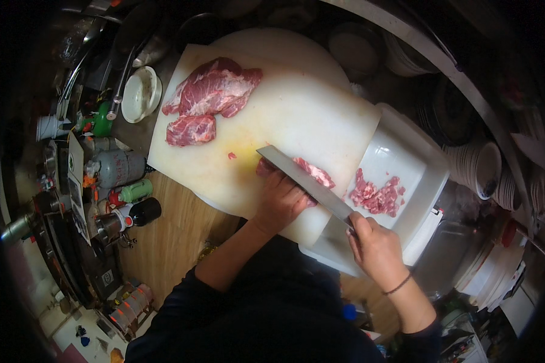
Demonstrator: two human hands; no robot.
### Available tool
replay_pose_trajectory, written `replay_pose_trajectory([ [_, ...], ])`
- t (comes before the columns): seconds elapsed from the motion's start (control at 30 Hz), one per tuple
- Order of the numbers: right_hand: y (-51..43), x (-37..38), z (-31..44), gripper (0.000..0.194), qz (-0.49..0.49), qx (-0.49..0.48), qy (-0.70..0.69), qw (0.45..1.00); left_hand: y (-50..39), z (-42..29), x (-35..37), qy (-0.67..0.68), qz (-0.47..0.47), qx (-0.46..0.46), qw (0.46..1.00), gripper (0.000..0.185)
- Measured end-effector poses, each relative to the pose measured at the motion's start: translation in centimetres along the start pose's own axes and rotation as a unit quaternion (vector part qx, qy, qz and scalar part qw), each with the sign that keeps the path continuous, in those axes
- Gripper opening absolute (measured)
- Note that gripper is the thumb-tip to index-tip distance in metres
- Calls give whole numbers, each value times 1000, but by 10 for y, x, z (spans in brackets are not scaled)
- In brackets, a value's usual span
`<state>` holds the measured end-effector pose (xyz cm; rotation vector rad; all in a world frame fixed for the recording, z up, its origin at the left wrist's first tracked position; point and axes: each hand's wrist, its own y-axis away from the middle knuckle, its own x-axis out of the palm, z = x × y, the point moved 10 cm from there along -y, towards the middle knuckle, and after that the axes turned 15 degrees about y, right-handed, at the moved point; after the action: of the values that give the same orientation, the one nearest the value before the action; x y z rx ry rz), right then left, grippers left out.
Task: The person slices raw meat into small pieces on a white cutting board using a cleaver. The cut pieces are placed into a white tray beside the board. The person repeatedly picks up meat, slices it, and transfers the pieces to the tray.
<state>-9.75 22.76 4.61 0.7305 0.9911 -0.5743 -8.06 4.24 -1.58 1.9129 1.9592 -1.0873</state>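
My right hand (378, 249) grips the handle of a broad-bladed kitchen knife (306, 182), which looks like a Chinese cleaver. Its blade lies slantwise across a strip of raw red meat (314, 172) on the white cutting board (295, 120). With bent fingers, my left hand (279, 199) presses on the same strip, close against the blade; part of the meat is hidden beneath the fingers and knife. A large slab of raw meat (215, 88) and a smaller chunk (191, 130) rest at the board's far left. One small scrap (232, 155) lies nearer the middle.
A white plastic tub (429, 181) adjoins the board's right edge, with several cut meat pieces (379, 197) in it. Left of the board are a white bowl (141, 94) and a grey gas cylinder (118, 164). Stacked plates (474, 170) stand at right, below a curved metal edge (436, 50).
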Motion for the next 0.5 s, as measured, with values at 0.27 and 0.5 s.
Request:
replay_pose_trajectory([
  [0.27, 15, -4, -14, 26, 22, 35, -12, 999, 8, 6, 1, 41, -15, 12, 999, 26],
  [0.5, -75, 25, 21, 24, -69, -53, -42, 995, 4, 4, 4, 0, 10, -16, 1000, 33],
])
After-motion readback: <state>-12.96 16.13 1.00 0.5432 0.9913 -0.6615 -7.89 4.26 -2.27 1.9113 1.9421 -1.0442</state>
